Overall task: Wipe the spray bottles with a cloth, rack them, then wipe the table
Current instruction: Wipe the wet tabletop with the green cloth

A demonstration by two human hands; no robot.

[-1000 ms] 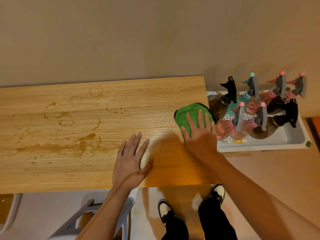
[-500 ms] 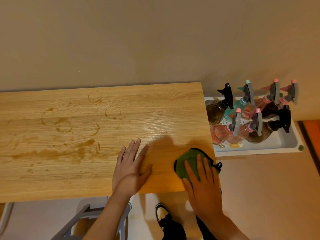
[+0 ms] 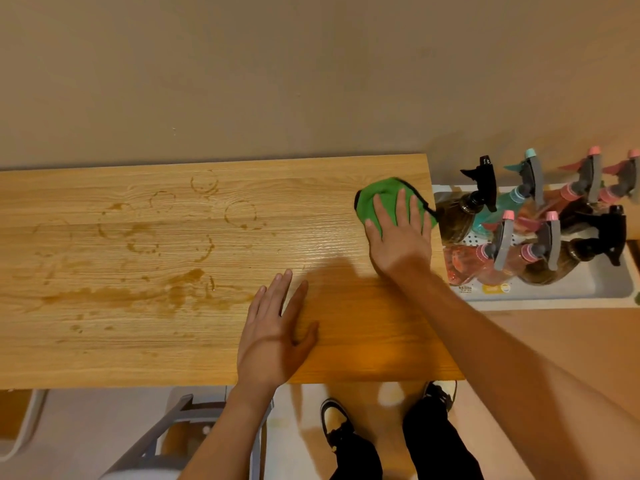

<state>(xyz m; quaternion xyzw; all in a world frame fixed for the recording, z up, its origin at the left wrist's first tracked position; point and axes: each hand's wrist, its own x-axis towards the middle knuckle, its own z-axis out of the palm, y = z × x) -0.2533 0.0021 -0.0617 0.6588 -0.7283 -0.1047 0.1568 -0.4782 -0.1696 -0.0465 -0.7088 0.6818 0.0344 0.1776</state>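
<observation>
1. Head view, the grip: the right hand (image 3: 398, 237) lies flat on the green cloth (image 3: 382, 197), fingers straight and slightly spread, pressing down and pinching nothing. The cloth is bunched at the far right corner of the table (image 3: 173, 351), just beside the edge.
2. Same view, the brace: the left hand (image 3: 273, 327) rests palm-down on bare wood near the front edge, fingers straight and holding nothing. It looks a sound anchor for leaning into each stroke.
3. The spray bottles (image 3: 457, 220) stand together in the white rack (image 3: 554, 301) just off the table's right end, so the racking looks done and the table wipe is the step in hand.
4. The work lies to the left: the brown smear (image 3: 138, 292) and the ring marks (image 3: 239, 213) are well apart from the cloth and look untouched.
5. To do it well, I judge that long overlapping strokes with even palm pressure suit best, working leftward across the grain lines.
6. Spreading the cloth wider would cover more wood per pass.
7. The smear may only drag about unless the cloth is turned to a clean face.
8. Strokes near the right edge risk knocking the nearest bottle.
</observation>
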